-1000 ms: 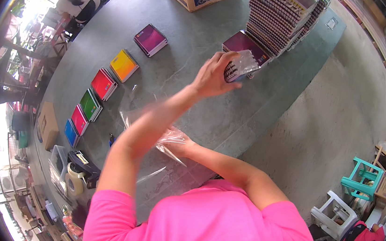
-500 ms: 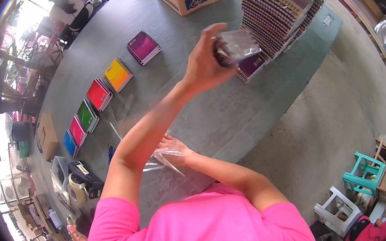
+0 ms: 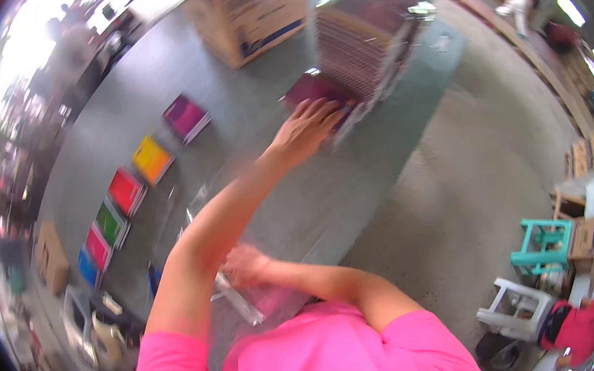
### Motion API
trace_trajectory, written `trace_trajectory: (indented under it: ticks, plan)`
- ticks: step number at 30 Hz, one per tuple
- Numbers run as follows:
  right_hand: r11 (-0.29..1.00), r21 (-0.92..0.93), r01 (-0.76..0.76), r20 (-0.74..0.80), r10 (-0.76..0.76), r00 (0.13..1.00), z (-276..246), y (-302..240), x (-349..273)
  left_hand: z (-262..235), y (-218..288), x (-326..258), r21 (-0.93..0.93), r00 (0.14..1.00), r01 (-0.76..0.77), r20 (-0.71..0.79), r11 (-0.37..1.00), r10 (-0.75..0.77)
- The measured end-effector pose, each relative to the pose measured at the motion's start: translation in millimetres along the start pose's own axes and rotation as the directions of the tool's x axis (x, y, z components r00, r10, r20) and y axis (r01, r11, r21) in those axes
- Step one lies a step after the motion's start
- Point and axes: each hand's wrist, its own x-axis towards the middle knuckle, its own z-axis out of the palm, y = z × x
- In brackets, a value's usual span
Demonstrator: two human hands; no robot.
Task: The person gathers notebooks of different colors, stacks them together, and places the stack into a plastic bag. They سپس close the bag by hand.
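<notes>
My left hand (image 3: 306, 132) is stretched far forward, its fingers on a maroon book (image 3: 307, 89) that lies on the grey table (image 3: 246, 115). The book sits at the foot of a tall stack of books (image 3: 366, 41). The picture is blurred, so I cannot tell whether the fingers grip the book. Close to my chest, my right hand (image 3: 245, 263) holds a clear plastic bag (image 3: 240, 308) above the table's near edge.
A row of coloured book piles runs down the table's left side: magenta (image 3: 186, 117), yellow (image 3: 151, 159), red (image 3: 126, 191), green (image 3: 111, 222). A cardboard box (image 3: 250, 7) stands at the far end. A teal stool (image 3: 540, 244) and a white stool (image 3: 515, 310) stand on the floor at right.
My left hand, raised half a second ago with a clear-wrapped pack, has come down onto the maroon book by the tall stack. My view has swung closer to the table.
</notes>
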Motion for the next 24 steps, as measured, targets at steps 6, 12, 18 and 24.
trace_trajectory:
  ticks: [6,12,18,24]
  plan:
    - [0.989,0.016,0.147,-0.326,-0.133,0.936,27.3,17.1,-4.4,-30.6,36.5,-83.8,-0.066,0.968,0.203,-0.136,0.977,-0.211]
    - [0.999,-0.031,0.027,-0.178,-0.032,0.984,36.7,13.4,11.8,-121.2,80.3,-321.5,-0.04,0.64,0.696,0.487,0.717,-0.594]
    - [0.982,-0.188,0.008,-0.051,-0.018,0.999,-1.8,8.1,4.2,-179.1,149.7,-458.4,0.252,0.291,0.815,0.6,0.522,-0.745]
    - [0.993,-0.007,0.119,-0.049,-0.119,0.992,-2.7,-22.0,56.6,-169.6,135.5,-494.9,-0.106,0.254,0.961,-0.023,0.255,-0.967]
